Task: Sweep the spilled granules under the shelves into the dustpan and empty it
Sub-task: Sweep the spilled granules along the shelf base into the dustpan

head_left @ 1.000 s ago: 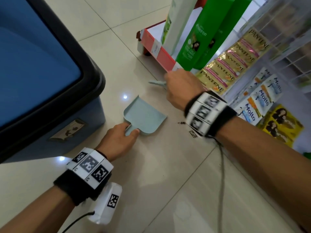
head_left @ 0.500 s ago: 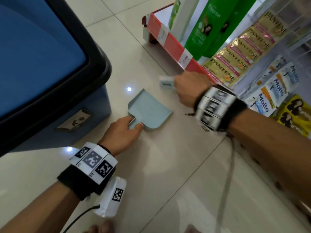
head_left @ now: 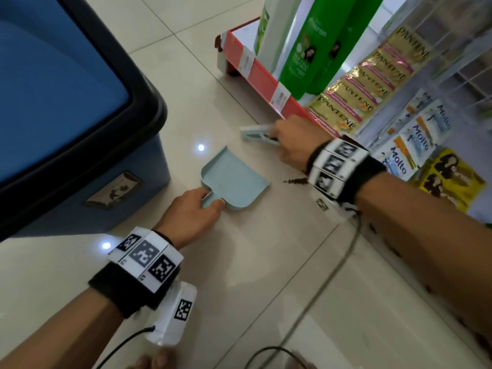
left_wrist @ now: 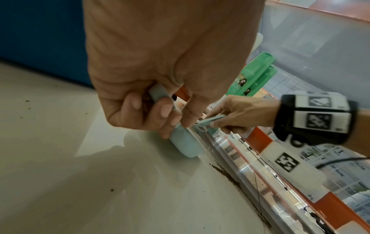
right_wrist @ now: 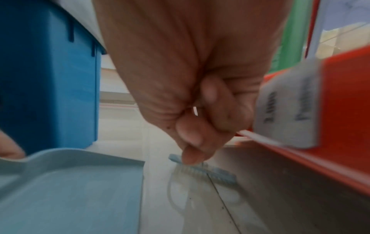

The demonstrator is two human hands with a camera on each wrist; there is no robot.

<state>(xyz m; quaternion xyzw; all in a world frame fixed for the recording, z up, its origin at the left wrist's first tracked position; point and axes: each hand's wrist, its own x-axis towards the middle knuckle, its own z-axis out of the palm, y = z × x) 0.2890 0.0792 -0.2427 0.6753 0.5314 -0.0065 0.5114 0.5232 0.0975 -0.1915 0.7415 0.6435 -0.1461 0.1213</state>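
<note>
A pale blue dustpan [head_left: 234,179] [right_wrist: 70,190] lies flat on the tiled floor, its mouth toward the shelf. My left hand [head_left: 191,211] [left_wrist: 152,110] grips its short handle from behind. My right hand [head_left: 290,145] [right_wrist: 200,126] holds a small pale blue brush [head_left: 257,132] [right_wrist: 202,168] low by the red shelf base, bristles down on the floor beyond the pan. Dark granules [head_left: 295,180] [left_wrist: 226,172] lie in a thin line along the shelf's foot, partly hidden under my right wrist in the head view.
A blue bin with a black rim [head_left: 69,107] stands close on the left. The red-edged shelf [head_left: 266,75] on the right carries green shampoo bottles [head_left: 303,49] and hanging sachets [head_left: 356,83]. A cable [head_left: 327,283] trails over the floor.
My right hand has carried the brush farther along the shelf base, away from me. The left hand and dustpan have stayed put; the camera shifted.
</note>
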